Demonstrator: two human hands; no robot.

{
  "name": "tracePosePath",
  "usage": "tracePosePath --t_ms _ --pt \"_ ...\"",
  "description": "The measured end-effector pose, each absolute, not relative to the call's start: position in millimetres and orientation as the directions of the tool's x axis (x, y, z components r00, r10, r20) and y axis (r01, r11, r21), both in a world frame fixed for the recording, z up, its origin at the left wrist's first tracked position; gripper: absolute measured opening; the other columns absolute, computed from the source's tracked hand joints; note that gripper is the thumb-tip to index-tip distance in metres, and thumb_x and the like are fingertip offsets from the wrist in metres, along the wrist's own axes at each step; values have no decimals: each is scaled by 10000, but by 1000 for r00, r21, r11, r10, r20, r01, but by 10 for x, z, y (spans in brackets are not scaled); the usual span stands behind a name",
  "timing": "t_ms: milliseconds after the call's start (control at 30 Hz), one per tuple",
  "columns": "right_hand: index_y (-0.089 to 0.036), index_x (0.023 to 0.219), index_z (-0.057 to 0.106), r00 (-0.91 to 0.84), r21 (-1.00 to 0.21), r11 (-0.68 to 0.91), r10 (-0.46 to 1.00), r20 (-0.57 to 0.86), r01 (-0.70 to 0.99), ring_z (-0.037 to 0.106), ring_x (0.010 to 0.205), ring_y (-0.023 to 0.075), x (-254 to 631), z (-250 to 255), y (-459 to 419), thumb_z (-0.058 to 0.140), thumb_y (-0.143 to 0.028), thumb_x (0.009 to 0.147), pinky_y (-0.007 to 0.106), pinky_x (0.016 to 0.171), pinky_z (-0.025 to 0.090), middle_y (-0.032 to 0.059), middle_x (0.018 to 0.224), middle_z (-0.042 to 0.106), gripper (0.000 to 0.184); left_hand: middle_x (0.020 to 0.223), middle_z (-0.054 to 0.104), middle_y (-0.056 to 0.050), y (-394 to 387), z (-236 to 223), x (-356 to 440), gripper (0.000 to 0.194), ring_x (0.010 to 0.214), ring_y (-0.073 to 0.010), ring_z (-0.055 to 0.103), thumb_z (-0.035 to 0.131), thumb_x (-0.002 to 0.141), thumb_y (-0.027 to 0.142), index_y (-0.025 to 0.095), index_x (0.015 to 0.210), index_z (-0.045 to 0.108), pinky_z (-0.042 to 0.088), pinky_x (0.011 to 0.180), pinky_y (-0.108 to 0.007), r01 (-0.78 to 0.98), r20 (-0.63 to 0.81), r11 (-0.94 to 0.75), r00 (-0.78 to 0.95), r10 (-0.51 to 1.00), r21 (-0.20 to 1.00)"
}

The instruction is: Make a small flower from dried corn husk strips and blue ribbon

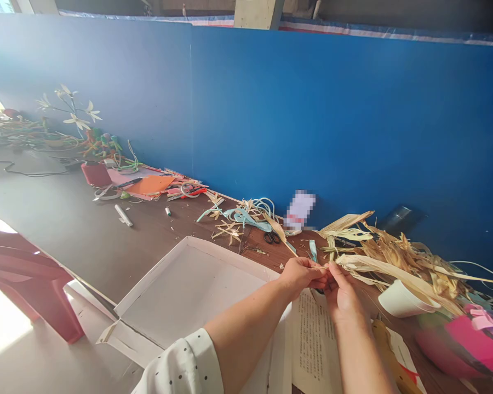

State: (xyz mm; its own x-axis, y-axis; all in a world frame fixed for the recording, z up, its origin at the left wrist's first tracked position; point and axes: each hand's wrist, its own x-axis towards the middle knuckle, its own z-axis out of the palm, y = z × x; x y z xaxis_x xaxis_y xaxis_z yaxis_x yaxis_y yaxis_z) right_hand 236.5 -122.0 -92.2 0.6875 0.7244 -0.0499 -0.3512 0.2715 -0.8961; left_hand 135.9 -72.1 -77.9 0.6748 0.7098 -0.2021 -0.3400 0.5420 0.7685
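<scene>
My left hand [302, 273] and my right hand [339, 287] meet over the table, fingertips pinched close together. Between them is a pale strip of dried corn husk [324, 267], mostly covered by the fingers. A thin husk-coloured stem [290, 248] slants up and left from beside the left hand; I cannot tell whether it is held. Just beyond the right hand lies a heap of dried corn husks [388, 251]. Black-handled scissors [271, 237] rest behind the left hand. Under the wrists is a printed sheet [312, 339].
A shallow white box lid [197, 290] lies left of my arms. A paper cup [406, 300] is tipped among the husks, near a pink bag-like item [472, 339]. Husk scraps [230, 232], cords and a red thread spool [96, 174] line the blue partition [332, 109].
</scene>
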Motion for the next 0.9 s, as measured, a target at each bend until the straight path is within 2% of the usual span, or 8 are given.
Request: tracePosePath --t_ms 333,900 --pt "-185 777 644 690 -885 264 719 -83 -383 577 600 108 2355 -910 -1221 858 -304 519 206 511 460 -19 719 646 355 551 606 -1 -723 -786 1373 285 507 -76 570 811 587 256 107 669 582 492 566 -213 -331 -190 511 661 725 793" --pt "-189 768 640 656 -888 278 754 -35 -367 579 609 124 2346 -909 -1230 834 -309 565 235 518 457 -19 720 645 304 556 576 18 -766 -749 1374 403 512 -60 538 832 511 381 107 670 583 461 595 -220 -362 -150 477 650 745 801"
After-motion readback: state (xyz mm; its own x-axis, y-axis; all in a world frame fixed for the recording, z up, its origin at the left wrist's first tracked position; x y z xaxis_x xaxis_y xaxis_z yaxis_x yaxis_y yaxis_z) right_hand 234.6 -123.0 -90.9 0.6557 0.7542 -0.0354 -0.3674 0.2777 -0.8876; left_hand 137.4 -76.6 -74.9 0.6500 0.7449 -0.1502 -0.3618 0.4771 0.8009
